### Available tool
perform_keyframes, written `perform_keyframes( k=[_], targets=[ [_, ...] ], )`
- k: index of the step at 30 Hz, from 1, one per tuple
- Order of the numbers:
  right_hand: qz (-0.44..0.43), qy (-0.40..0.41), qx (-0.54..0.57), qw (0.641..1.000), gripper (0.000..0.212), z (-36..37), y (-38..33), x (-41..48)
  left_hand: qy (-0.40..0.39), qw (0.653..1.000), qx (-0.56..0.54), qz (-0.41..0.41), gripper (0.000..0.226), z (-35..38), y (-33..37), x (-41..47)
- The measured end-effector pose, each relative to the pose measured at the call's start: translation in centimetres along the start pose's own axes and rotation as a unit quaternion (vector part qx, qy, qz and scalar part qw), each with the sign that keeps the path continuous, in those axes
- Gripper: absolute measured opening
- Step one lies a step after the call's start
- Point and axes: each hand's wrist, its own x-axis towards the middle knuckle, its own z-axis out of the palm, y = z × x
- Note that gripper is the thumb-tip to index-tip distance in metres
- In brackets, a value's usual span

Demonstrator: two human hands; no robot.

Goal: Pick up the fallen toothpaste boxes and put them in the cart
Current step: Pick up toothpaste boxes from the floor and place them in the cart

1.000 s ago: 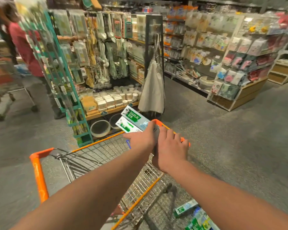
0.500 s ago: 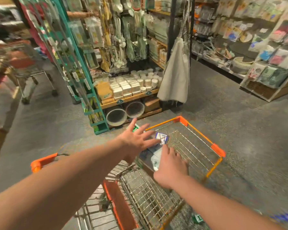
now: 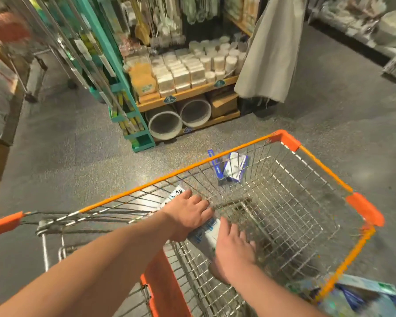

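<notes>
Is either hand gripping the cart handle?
No, the left hand and right hand both reach inside the cart, resting on the boxes.

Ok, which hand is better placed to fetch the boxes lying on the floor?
Right, probably. The fallen boxes lie on the floor beyond the cart's right rim, nearer the right hand; the left hand rests farther left on the delivered boxes.

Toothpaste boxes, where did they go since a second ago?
Both hands carried the toothpaste boxes from above the rim down into the cart. The left hand and right hand now lie flat on them with straight fingers, seemingly letting go. Other boxes still lie on the floor beside the cart.
</notes>
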Motion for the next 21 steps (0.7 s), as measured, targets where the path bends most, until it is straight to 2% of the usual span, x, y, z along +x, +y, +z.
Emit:
perform_keyframes(
  k=[4,8,10,11,13,15,17,19,20,21],
  targets=[
    [0.053,-0.074,-0.014,0.996,0.108,5.1,-0.7,2.4,-0.001,0.999,-0.025,0.026,0.068,5.8,0.8,1.8],
    [0.101,-0.102,-0.021,0.989,0.106,9.8,-0.8,4.2,0.001,0.998,-0.035,0.061,0.065,11.1,1.6,3.7],
    [0.126,-0.118,-0.007,0.985,0.097,11.8,-0.8,4.9,0.0,0.996,-0.042,0.077,0.058,13.4,2.0,4.3],
    [0.135,-0.117,0.001,0.984,0.088,12.9,-0.9,5.0,-0.01,0.996,-0.049,0.08,0.053,14.5,2.3,4.4],
    [0.129,-0.042,0.019,0.991,0.064,15.1,-1.3,5.0,-0.023,0.994,-0.058,0.089,0.053,17.0,2.9,4.9],
    [0.123,-0.056,-0.008,0.991,0.043,17.6,-0.7,4.7,-0.029,0.992,-0.068,0.105,0.057,18.3,3.4,5.4],
    [0.131,-0.061,-0.035,0.989,0.038,20.1,-0.2,5.6,-0.025,0.99,-0.064,0.12,0.056,19.3,4.0,5.7],
    [0.158,-0.127,0.008,0.979,0.036,18.5,-1.0,4.9,-0.035,0.989,-0.074,0.127,0.056,20.3,4.7,6.0],
    [0.137,-0.102,0.001,0.985,0.042,19.2,-0.8,5.0,-0.04,0.989,-0.072,0.126,0.056,20.8,4.9,6.2],
    [0.102,-0.032,-0.035,0.994,0.051,20.2,-0.6,5.1,-0.045,0.988,-0.073,0.126,0.056,21.2,5.2,6.3]
  ],
)
